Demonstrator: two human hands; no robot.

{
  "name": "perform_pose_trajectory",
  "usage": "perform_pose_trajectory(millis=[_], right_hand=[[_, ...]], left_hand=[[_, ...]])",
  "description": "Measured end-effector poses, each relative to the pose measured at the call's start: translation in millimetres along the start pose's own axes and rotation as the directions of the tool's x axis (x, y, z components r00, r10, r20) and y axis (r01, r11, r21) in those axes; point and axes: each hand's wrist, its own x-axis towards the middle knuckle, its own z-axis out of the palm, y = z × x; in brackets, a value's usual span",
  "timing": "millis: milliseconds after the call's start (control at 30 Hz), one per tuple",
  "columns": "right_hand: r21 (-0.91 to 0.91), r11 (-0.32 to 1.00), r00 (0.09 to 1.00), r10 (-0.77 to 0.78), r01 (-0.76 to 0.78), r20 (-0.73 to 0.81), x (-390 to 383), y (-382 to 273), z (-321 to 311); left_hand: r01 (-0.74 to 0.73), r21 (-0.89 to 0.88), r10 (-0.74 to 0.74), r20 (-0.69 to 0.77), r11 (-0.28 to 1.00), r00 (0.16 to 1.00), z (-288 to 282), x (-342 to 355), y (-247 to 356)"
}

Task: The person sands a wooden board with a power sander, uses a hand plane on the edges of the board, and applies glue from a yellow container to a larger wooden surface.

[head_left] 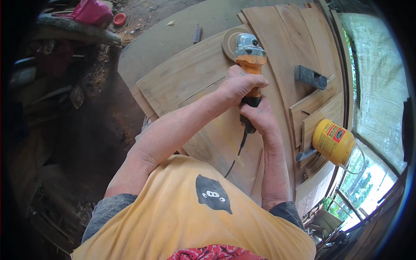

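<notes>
Over the boards (182, 71) in the middle of the worktop (151, 52), your left hand (239, 82) is clamped round the orange grinder (251, 65) and your right hand (261, 113) round its black rear handle (250, 101). Ahead of them, its disc (227, 46) sits toward the worktop's far edge; the cable (243, 143) runs back toward the near edge. Out toward the right edge are a hand plane (308, 76) and, nearer you, a yellow container (326, 143).

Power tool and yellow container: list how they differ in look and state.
The power tool is orange, silver and black; the container, yellow with a red label. The tool is slim; the container, bulky. Left hand and right hand grip the tool; neither touches the container. Both have rounded bodies.
</notes>
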Motion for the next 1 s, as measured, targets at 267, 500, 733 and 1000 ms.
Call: perform_pose_trajectory(millis=[267, 500, 733, 1000], right_hand=[[-0.214, 0.977, 0.994, 0.025, -0.002, 0.106, -32, -16, 52], [-0.358, 0.932, 0.988, 0.007, 0.05, 0.155, -63, -11, 99], [-0.198, 0.973, 0.985, -0.086, 0.115, 0.148, -48, -4, 75], [-0.196, 0.976, 0.982, -0.06, 0.096, 0.178, -52, 1, 82]], left_hand=[[-0.066, -0.042, 0.061, -0.104, 0.997, 0.993, -45, -70, -2], [-0.073, -0.028, 0.065, -0.226, 0.997, 0.972, -79, -132, -12], [-0.114, -0.052, 0.102, -0.183, 0.992, 0.978, -61, -99, -15], [-0.103, -0.036, 0.097, -0.154, 0.994, 0.983, -70, -108, -15]])
